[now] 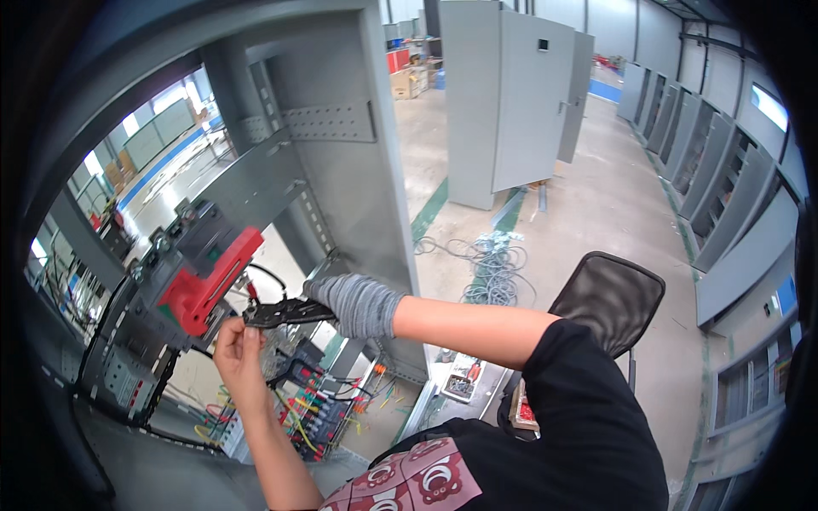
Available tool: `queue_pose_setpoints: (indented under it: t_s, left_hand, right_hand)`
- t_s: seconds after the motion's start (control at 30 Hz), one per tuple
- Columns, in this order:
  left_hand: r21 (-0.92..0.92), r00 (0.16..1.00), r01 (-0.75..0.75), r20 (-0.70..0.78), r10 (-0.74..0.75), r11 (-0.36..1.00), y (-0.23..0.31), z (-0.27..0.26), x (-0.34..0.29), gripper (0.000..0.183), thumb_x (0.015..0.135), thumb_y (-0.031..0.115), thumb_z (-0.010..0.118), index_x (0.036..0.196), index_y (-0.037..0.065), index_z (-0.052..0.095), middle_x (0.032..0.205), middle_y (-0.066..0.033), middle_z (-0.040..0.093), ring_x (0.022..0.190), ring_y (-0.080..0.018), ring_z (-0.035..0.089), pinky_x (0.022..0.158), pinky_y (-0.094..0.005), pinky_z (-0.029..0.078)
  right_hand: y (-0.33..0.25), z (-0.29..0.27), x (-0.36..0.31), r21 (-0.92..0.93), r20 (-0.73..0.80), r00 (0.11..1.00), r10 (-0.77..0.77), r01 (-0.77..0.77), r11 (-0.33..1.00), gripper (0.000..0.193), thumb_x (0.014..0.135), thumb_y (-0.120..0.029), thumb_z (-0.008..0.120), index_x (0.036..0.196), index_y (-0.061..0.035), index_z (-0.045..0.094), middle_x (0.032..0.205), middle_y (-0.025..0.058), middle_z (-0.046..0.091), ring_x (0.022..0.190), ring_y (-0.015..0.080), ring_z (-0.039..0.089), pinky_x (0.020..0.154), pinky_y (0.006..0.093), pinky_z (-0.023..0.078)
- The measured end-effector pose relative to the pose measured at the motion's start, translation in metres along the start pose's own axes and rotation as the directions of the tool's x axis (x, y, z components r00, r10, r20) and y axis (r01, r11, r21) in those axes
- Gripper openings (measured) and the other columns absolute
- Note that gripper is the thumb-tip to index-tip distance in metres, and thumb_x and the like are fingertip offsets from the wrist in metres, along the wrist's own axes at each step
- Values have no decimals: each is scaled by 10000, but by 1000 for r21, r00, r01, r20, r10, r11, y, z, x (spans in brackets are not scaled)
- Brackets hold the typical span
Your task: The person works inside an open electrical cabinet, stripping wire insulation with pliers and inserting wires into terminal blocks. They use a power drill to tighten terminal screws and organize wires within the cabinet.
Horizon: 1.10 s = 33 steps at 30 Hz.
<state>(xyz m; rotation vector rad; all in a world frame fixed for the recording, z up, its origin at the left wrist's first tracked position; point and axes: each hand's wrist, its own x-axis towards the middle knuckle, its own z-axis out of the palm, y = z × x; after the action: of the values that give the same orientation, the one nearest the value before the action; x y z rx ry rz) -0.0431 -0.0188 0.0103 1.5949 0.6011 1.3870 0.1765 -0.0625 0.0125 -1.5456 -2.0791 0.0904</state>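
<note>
My right hand (358, 305), in a grey knitted glove, is closed around black crimping pliers (290, 313), whose head points left. Bare and raised, my left hand (241, 351) sits right at the head of the pliers, thumb and fingers pinched together. What lies between those fingertips is too small to make out. Just above and left of the pliers is a red bar-shaped part (213, 281) on a dark switch unit inside the cabinet. A short black wire (268, 274) with a red end curves down beside the tool head.
The grey cabinet frame (341, 170) surrounds the work. Below my hands runs a row of breakers (319, 417) with coloured wires. A mesh-backed chair (609, 298) stands at right, a small tray of parts (460, 385) lower centre. Loose cable (498, 272) lies on the floor before another cabinet (503, 102).
</note>
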Motion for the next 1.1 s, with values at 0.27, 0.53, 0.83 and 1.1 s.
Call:
queue_pose_setpoints:
  t_s: [0.27, 0.53, 0.83, 1.1]
  left_hand:
    - [176, 999, 12, 41, -20, 984, -12, -12, 5, 132, 917, 76, 560, 1029, 9, 577, 894, 1, 561, 824, -72, 516, 736, -232, 441]
    - [46, 996, -35, 78, 31, 998, -10, 13, 5, 46, 885, 7, 572, 920, -20, 559, 790, -12, 535, 736, -77, 554, 670, -233, 447]
    - [277, 974, -225, 79, 211, 934, 7, 12, 2, 111, 850, 73, 579, 928, -5, 570, 827, -131, 552, 754, -272, 570, 682, -336, 446]
    - [425, 939, -344, 134, 317, 838, -9, 5, -16, 161, 853, 68, 586, 1013, 74, 605, 863, -81, 594, 803, -275, 578, 711, -374, 471]
  right_hand:
    - [-5, 5, -6, 52, 21, 999, 42, -43, 998, 312, 684, -52, 579, 993, -9, 590, 847, 226, 647, 822, 394, 638, 734, 450, 511]
    - [-12, -2, -29, -141, -156, 987, 49, -71, 987, 441, 693, -108, 620, 1117, -17, 539, 955, 214, 616, 881, 384, 610, 790, 452, 499]
    - [-11, 11, -33, -36, -164, 983, 76, -83, 996, 469, 690, -50, 590, 1156, -49, 536, 893, 233, 598, 837, 438, 580, 746, 485, 477]
    - [-21, 43, -110, 738, 48, 797, 602, -435, 516, 191, 918, -201, 596, 1027, -46, 570, 632, 67, 616, 475, 149, 539, 464, 260, 435]
